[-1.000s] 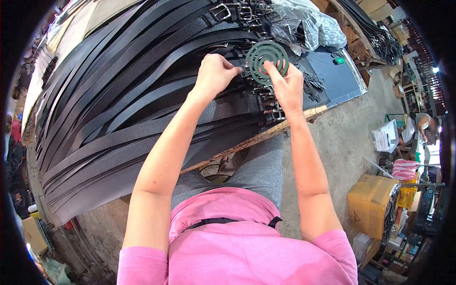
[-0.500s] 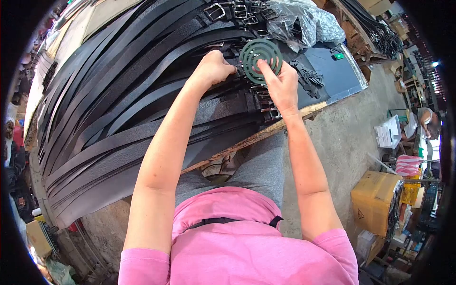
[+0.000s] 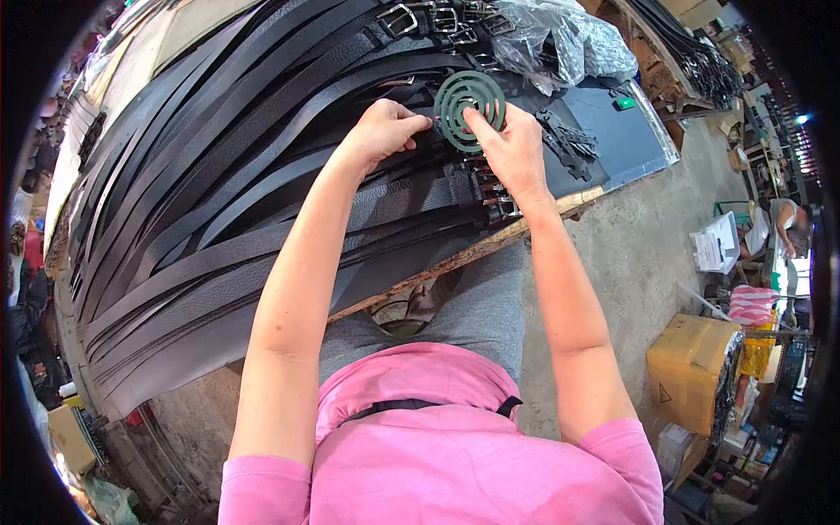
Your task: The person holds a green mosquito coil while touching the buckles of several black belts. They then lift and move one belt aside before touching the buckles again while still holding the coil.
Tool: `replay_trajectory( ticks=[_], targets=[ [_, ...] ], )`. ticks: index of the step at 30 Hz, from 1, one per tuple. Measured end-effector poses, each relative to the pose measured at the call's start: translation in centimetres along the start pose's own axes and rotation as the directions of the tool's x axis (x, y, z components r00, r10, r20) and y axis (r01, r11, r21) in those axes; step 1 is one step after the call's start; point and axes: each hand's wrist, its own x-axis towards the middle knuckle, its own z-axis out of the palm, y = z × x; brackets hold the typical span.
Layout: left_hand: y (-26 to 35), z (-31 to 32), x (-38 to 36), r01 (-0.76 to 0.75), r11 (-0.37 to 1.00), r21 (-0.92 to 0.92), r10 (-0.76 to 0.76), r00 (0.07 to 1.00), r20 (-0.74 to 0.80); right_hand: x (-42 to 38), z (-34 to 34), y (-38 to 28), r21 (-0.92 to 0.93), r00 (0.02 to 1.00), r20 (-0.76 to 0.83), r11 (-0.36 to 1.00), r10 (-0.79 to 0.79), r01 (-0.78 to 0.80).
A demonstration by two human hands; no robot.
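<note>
Counter (image 3: 612, 144) carries black belts (image 3: 219, 201), long axes running near-left to far-right, buckle ends at right edge. Plastic bag (image 3: 569, 44) at far right. Green spiral coil (image 3: 470, 98) held above buckle ends, flat face toward camera, round, no long axis. Right hand (image 3: 512, 153) pinches coil's near-right rim; left hand (image 3: 385, 131) grips its left edge. Hands close together, both clamped on coil.

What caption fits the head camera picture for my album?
Both hands, left hand and right hand, hold a green spiral coil above black belts.
</note>
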Motion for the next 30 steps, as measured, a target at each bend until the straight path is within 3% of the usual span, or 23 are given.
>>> replay_trajectory(
  ticks=[14,17,30],
  targets=[
    [-0.4,0.2,0.3,0.008,1.000,0.007,-0.008,1.000,-0.015,0.5,0.1,0.1,-0.047,0.999,0.029,0.998,-0.038,0.040],
    [-0.6,0.2,0.5,0.007,1.000,0.002,-0.007,1.000,-0.022,0.6,-0.4,-0.4,-0.111,0.990,0.111,0.991,0.086,-0.074],
    [-1.3,0.4,0.0,-0.055,0.998,-0.035,0.054,0.998,-0.036,0.5,-0.1,0.4,0.022,0.997,0.062,0.998,0.055,-0.056]
  ],
)
